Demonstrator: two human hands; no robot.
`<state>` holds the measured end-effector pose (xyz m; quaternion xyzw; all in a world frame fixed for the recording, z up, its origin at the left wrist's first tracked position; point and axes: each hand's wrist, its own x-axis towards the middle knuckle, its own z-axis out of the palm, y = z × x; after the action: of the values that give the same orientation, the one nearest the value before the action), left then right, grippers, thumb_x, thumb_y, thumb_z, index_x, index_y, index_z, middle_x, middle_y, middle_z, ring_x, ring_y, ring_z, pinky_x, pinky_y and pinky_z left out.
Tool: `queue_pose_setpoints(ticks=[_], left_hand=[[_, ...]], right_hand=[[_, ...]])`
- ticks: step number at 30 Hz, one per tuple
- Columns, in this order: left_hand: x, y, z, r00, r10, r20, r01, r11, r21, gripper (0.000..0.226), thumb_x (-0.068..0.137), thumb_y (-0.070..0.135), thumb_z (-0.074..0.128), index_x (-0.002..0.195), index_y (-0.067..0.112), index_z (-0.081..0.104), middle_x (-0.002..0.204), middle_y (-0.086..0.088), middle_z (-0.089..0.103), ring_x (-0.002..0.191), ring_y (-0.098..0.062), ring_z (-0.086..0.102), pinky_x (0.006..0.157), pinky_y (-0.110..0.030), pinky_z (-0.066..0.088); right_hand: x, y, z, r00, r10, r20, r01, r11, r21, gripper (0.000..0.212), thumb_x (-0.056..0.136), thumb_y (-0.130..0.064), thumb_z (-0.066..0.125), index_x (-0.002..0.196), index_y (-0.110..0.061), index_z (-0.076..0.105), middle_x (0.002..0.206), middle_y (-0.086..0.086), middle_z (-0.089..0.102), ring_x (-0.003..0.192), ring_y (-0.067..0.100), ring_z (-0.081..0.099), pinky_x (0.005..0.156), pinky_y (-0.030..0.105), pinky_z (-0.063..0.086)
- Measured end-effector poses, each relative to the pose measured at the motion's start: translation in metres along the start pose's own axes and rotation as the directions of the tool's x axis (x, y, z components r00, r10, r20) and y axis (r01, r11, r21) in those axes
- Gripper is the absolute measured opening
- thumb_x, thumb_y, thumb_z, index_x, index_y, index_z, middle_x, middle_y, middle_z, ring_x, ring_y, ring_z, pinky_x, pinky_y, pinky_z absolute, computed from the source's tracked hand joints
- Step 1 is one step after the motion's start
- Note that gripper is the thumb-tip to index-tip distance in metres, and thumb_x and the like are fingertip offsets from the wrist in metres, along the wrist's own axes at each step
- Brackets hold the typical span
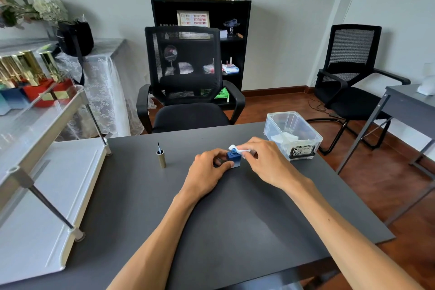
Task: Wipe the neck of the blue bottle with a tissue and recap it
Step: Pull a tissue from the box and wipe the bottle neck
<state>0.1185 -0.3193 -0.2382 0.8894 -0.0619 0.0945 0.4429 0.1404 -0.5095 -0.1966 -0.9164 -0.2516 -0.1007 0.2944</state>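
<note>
A small square blue bottle [234,158] stands upright and uncapped on the dark grey table [211,219]. My left hand [207,170] grips its body from the left side. My right hand [263,160] pinches a folded white tissue [241,150] and presses it against the bottle's neck from the right. The gold cap [161,158] stands upside down to the left of the bottle, its brush pointing up.
A clear plastic box [293,135] holding white tissues sits at the table's far right. A white two-tier rack [42,172] with gold-capped bottles fills the left side. Black mesh chairs [188,77] stand beyond the table.
</note>
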Motion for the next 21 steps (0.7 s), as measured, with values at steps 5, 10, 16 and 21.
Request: queue_pose_setpoints(ticks=[5, 10, 16, 21], left_hand=[[0.0, 0.0, 0.001, 1.0, -0.005, -0.019, 0.005, 1.0, 0.025, 0.021, 0.089, 0.037, 0.071, 0.11, 0.033, 0.07, 0.087, 0.02, 0.066, 0.084, -0.001, 0.062, 0.082, -0.028, 0.055], [0.0, 0.0, 0.001, 1.0, 0.005, -0.006, -0.005, 0.998, 0.061, 0.023, 0.09, 0.039, 0.069, 0.112, 0.034, 0.069, 0.088, 0.02, 0.066, 0.083, 0.001, 0.062, 0.082, -0.029, 0.055], [-0.001, 0.001, 0.002, 1.0, 0.005, -0.019, -0.004, 0.997, 0.073, 0.023, 0.089, 0.04, 0.069, 0.111, 0.034, 0.069, 0.091, 0.018, 0.067, 0.085, -0.001, 0.062, 0.083, -0.032, 0.055], [-0.002, 0.004, 0.005, 0.998, 0.003, -0.056, 0.002, 0.996, 0.088, 0.025, 0.089, 0.041, 0.07, 0.111, 0.029, 0.07, 0.093, 0.012, 0.069, 0.082, -0.006, 0.062, 0.081, -0.033, 0.056]], right_hand=[[-0.013, 0.002, -0.001, 1.0, -0.012, -0.01, 0.012, 1.0, 0.021, 0.023, 0.099, -0.02, 0.059, 0.117, -0.02, 0.074, 0.096, -0.006, 0.065, 0.081, 0.01, 0.063, 0.075, 0.026, 0.052], [-0.01, 0.001, 0.0, 1.0, 0.012, -0.018, -0.011, 0.999, 0.03, 0.023, 0.099, -0.016, 0.059, 0.115, -0.018, 0.075, 0.099, -0.005, 0.067, 0.083, 0.01, 0.063, 0.076, 0.02, 0.049], [-0.007, -0.003, -0.003, 1.0, 0.023, 0.006, -0.023, 0.999, 0.026, 0.024, 0.1, -0.015, 0.058, 0.117, -0.017, 0.074, 0.099, -0.003, 0.067, 0.085, 0.015, 0.064, 0.08, 0.031, 0.052], [-0.019, -0.002, 0.0, 0.999, 0.009, -0.033, -0.008, 0.999, 0.031, 0.023, 0.098, -0.013, 0.061, 0.117, -0.016, 0.074, 0.098, -0.004, 0.068, 0.082, 0.011, 0.064, 0.074, 0.021, 0.05]])
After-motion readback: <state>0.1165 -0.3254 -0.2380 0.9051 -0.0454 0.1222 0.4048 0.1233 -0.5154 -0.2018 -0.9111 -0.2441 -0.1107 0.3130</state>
